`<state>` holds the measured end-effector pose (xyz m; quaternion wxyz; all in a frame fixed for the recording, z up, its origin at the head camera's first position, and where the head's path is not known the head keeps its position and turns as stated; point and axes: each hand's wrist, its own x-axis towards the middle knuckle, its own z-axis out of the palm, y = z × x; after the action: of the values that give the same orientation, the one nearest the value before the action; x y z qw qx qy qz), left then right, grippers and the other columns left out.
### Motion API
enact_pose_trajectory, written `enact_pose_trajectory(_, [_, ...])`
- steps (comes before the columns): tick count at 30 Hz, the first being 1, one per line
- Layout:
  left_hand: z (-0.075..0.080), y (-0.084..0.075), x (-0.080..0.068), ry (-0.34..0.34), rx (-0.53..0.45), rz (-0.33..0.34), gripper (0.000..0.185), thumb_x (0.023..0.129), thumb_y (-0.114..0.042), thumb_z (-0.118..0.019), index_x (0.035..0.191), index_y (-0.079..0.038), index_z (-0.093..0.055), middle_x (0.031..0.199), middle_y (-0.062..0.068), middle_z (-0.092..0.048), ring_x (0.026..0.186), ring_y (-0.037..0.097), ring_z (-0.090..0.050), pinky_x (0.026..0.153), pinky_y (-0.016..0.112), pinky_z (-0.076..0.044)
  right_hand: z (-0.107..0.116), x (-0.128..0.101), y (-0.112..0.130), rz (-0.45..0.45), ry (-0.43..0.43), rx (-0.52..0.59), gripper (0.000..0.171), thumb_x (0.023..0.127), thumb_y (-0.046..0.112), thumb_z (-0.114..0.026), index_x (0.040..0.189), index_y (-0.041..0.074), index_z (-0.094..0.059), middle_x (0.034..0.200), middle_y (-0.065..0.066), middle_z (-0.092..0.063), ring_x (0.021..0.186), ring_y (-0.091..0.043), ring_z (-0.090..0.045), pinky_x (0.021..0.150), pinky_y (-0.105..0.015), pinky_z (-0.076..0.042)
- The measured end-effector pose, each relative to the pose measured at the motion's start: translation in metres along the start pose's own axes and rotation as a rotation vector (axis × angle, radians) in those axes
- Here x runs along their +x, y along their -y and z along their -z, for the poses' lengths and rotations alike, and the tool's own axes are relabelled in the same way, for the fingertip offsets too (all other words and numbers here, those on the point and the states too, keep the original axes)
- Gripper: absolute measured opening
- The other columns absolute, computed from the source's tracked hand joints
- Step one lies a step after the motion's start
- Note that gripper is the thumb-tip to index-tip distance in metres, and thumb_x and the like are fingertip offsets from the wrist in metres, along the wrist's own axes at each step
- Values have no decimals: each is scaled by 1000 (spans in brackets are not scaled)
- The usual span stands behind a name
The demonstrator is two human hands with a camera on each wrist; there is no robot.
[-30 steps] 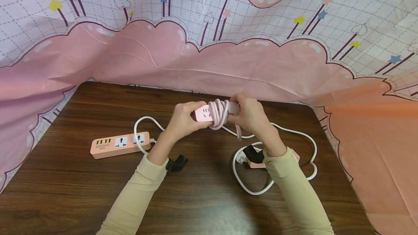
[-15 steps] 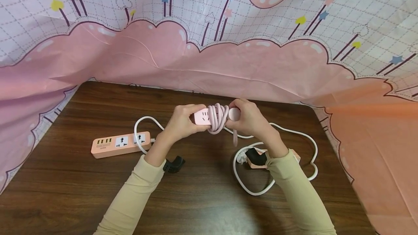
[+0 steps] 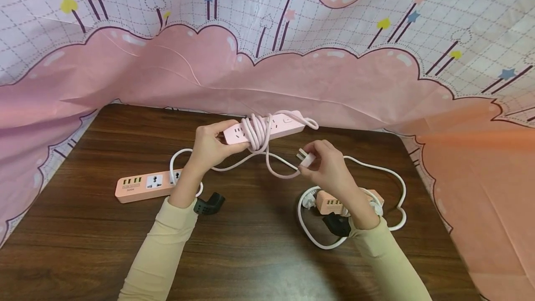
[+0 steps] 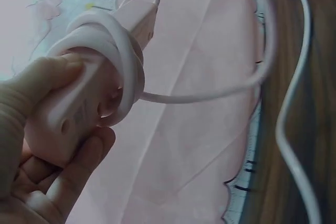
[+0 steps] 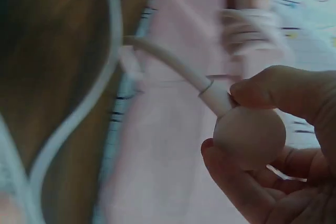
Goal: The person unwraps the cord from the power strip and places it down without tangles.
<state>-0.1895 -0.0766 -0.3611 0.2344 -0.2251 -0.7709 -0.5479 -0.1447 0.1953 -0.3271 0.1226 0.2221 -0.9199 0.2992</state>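
My left hand (image 3: 212,147) grips one end of a pink power strip (image 3: 286,124), thumb on one side and fingers on the other. The strip is held above the table, tilted with its far end up to the right. Several turns of its pink cord (image 3: 256,133) are wrapped around its middle, and one length hangs in a loop toward my right hand (image 3: 330,164). There I pinch the plug (image 3: 307,159), prongs pointing up and left. In the right wrist view the plug's rounded body (image 5: 251,137) sits between thumb and fingers.
An orange power strip (image 3: 140,188) lies at left on the brown table (image 3: 251,245), a white cord crossing it. Another orange strip (image 3: 330,202) lies under my right forearm, with white plugs and a looped white cord (image 3: 302,219). A patterned curtain (image 3: 267,78) hangs behind.
My right hand has drawn the plug away from the wrapped strip, down and right, pulling a loop of cord loose. My left hand has moved left and up, tilting the strip.
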Motion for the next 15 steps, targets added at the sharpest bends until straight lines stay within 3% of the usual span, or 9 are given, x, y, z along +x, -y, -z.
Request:
enact_pose_trajectory(3, [7, -5, 3, -17, 17, 33, 44, 58, -2, -87, 98, 5, -70, 84, 17, -69, 61, 16, -56, 52, 12, -43, -14, -8, -15, -56, 65, 7, 35, 67, 0, -77, 98, -6, -61, 87, -13, -57, 74, -21, -55, 63, -31, -49])
enact_pose_trajectory(7, [11, -11, 6, -18, 0, 72, 46, 58, -1, -87, 100, 6, -70, 86, 19, -69, 61, 11, -56, 53, 11, -44, -34, -14, -28, -101, 220, -15, 28, 71, 6, -75, 95, -4, -62, 85, -11, -58, 73, -21, -54, 62, -31, -46])
enact_pose_trajectory(15, [14, -27, 9, 3, -16, 65, 46, 57, -1, -87, 100, 6, -70, 85, 18, -69, 61, 12, -56, 53, 14, -45, -69, -16, -32, -148, 437, -202, 28, 67, 18, -81, 85, 10, -61, 78, 0, -56, 65, -13, -50, 56, -29, -42])
